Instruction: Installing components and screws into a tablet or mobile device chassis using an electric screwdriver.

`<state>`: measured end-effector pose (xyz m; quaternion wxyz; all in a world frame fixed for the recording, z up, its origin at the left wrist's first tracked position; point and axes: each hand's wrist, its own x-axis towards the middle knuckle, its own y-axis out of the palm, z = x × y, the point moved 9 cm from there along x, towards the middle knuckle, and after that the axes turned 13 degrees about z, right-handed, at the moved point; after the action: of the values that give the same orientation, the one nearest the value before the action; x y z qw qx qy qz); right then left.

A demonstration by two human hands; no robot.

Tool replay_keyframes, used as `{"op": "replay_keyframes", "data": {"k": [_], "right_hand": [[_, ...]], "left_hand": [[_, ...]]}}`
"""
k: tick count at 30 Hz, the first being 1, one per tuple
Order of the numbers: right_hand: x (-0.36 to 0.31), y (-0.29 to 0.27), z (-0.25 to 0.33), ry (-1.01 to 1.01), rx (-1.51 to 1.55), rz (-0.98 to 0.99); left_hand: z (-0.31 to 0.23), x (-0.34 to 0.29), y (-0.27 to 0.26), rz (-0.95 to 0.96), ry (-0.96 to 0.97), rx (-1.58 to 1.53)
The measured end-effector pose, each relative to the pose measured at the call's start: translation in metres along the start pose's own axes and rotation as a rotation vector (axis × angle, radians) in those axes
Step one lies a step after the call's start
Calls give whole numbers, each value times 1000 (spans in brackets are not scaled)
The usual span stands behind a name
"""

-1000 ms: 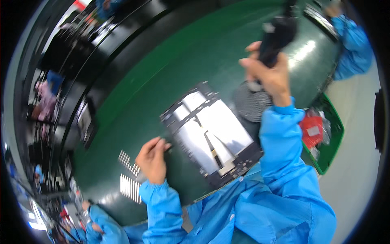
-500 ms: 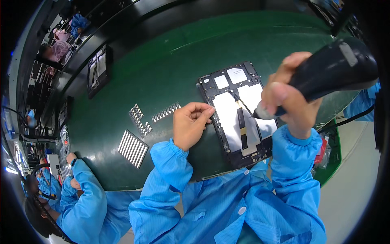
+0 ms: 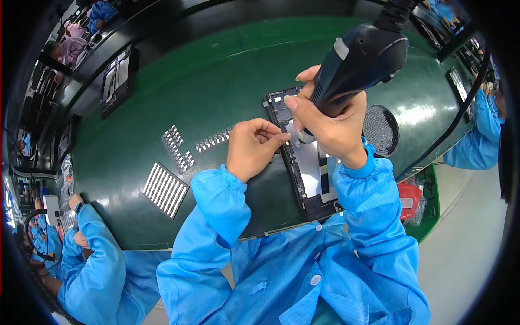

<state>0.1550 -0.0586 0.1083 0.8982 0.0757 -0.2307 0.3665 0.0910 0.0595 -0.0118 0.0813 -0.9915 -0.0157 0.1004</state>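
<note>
My right hand (image 3: 338,127) grips a black electric screwdriver (image 3: 360,62), its cord rising from the top. The tool leans over the upper left part of an opened tablet (image 3: 310,176) with a black frame and white panels. Hand and tool hide much of the tablet, and the bit's tip is out of sight. At the tablet's left edge, my left hand (image 3: 251,149) has thumb and forefinger pinched together. Whatever is between those fingertips, if anything, is too small to make out.
Left of my hands lie small component strips (image 3: 214,140), an angled piece (image 3: 177,150) and a white-striped sheet (image 3: 166,189). A round perforated tray (image 3: 381,131) sits right. Another tablet (image 3: 118,81) rests far left. Co-workers' blue sleeves (image 3: 97,260) flank the green table; a red packet (image 3: 410,200) lies low right.
My right hand has brought the screwdriver left, to the tablet's upper left, and tipped it more upright. The round tray now shows. My left hand stays at the tablet's edge, still pinched.
</note>
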Motion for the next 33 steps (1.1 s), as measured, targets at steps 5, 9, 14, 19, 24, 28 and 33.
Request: {"op": "replay_keyframes", "data": {"k": [5,9,14,19,24,28,33], "right_hand": [[5,-1,10,-28,-14,-15],[10,9,8,-56,9,29],[14,17,-2,2,21,49],[14,21,-5,15,13,67],[10,23,-6,5,-22,99],[6,33,2,-88,-72,174],[3,39,1,-110,-42,211]], "left_hand": [[3,0,3,77,-83,-102],[7,0,3,74,-101,-242],[8,0,3,49,-92,-221],[9,1,2,37,-100,-207],[8,1,3,32,-85,-209],[-2,0,1,41,-41,-149],[0,4,0,47,17,-157]]}}
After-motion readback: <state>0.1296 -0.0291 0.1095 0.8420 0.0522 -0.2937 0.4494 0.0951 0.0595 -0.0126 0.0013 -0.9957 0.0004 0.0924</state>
